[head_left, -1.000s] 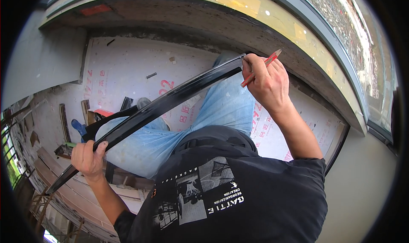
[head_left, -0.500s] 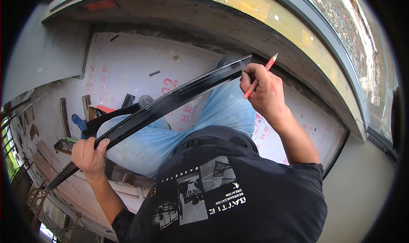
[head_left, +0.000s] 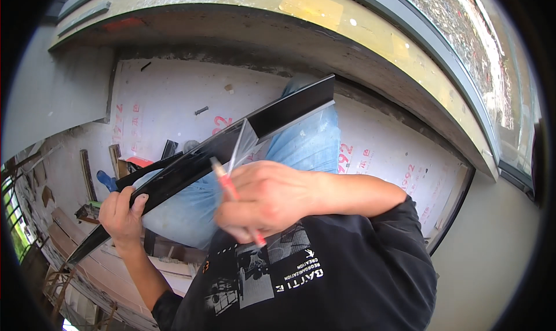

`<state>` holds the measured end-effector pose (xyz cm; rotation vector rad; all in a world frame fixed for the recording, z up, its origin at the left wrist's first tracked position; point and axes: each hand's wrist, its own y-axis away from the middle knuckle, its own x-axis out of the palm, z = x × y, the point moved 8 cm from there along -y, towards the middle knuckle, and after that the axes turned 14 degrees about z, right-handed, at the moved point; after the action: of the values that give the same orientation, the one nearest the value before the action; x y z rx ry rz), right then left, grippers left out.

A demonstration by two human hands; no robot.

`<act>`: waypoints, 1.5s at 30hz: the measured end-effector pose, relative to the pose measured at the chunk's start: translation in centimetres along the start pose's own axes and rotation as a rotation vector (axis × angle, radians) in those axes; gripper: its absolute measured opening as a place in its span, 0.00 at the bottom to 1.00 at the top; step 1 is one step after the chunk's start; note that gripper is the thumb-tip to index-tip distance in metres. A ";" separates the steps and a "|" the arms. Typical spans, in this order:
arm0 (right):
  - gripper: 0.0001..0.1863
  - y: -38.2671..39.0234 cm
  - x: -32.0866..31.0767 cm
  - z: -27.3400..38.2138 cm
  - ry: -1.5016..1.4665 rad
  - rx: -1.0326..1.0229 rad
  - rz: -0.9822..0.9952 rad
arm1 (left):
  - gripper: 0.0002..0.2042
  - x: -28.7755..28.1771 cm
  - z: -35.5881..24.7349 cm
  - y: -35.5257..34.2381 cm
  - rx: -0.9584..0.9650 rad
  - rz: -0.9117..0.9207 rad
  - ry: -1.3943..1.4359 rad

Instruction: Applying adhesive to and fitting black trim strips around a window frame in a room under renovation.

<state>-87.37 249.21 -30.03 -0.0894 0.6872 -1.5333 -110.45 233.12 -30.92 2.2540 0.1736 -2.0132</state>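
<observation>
On my feed, the left hand (head_left: 120, 218) at 8 o'clock is gripping the black strip (head_left: 174, 179), which is slanting from 8 to 1 o'clock over the jeans (head_left: 310, 137), while I'm having the right hand (head_left: 266, 200), near centre toward 7 o'clock, clasp a red pencil (head_left: 227, 186), clear film (head_left: 248, 138) stretching toward it.

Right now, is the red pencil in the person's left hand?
No, the red pencil is in the right hand, while the left hand grips the long black strip.
</observation>
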 end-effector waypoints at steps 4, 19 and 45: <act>0.14 -5.0 3.0 -0.1 0.285 0.032 0.162 | 0.18 1.2 -1.8 -1.9 0.033 0.151 0.098; 0.09 -2.8 0.9 0.2 0.042 0.217 0.081 | 0.17 2.3 -12.6 -5.7 0.256 0.075 0.547; 0.29 29.9 -8.9 -9.2 0.477 0.890 0.135 | 0.35 -5.8 4.8 7.3 -0.640 0.156 0.343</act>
<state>-64.31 262.98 -48.29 0.9946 0.3072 -1.6145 -114.62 225.11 -25.59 2.0704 0.5601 -1.2361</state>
